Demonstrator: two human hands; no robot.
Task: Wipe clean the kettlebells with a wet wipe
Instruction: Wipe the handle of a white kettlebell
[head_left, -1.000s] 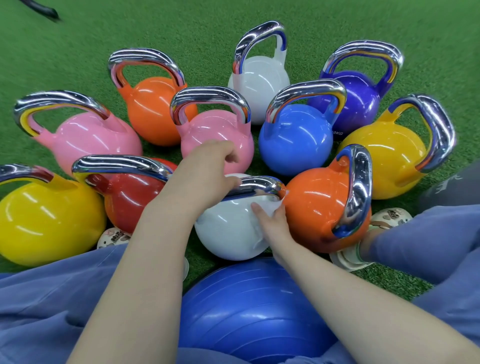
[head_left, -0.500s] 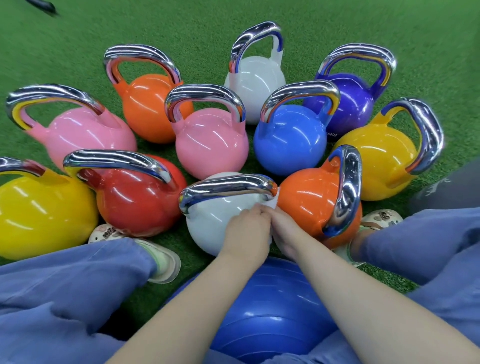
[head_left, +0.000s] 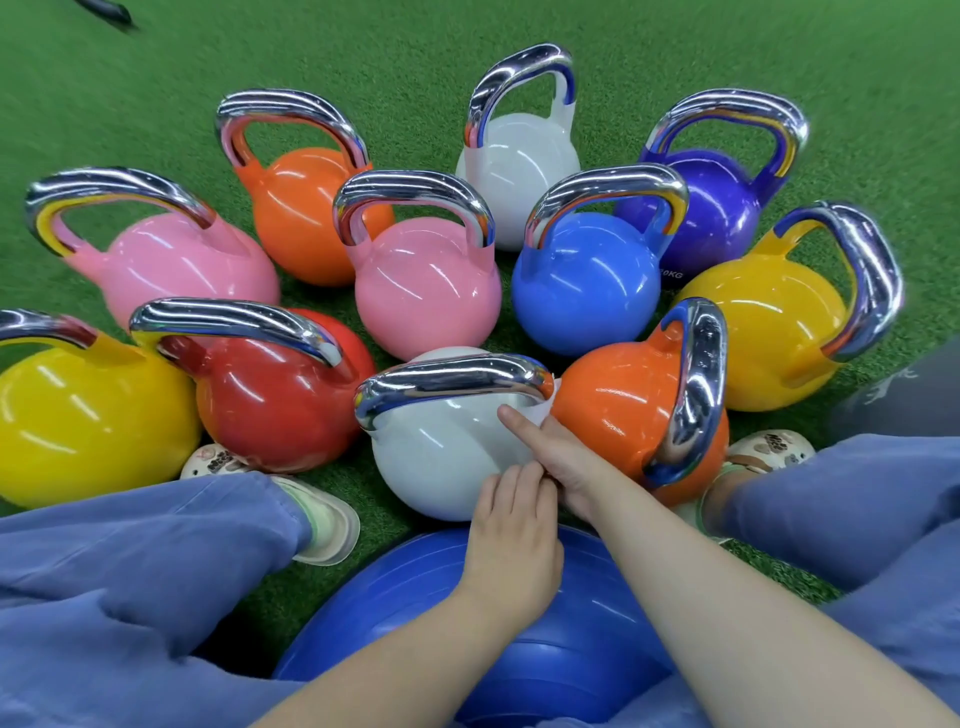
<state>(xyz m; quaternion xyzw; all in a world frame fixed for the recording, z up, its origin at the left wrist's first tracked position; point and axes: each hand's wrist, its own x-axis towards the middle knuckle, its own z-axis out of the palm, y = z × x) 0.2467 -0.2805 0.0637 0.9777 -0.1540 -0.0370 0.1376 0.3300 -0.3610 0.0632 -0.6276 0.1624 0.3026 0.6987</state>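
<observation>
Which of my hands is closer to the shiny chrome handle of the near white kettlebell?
Right. The right hand lies on the near white kettlebell, forefinger tip just under its chrome handle. The left hand sits lower, at the kettlebell's bottom edge.

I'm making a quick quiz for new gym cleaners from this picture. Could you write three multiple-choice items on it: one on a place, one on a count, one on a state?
1. Which kettlebell stands just right of the near white kettlebell?
A. purple
B. orange
C. red

2. How many pink kettlebells are there?
A. one
B. two
C. three

3. Where are the two hands?
A. both at the near white kettlebell
B. both on the blue ball
C. both on its handle

Answers:
1 B: the orange kettlebell adjoins it.
2 B: one at left, one in the middle.
3 A: the left hand and right hand meet at its right side.
</observation>
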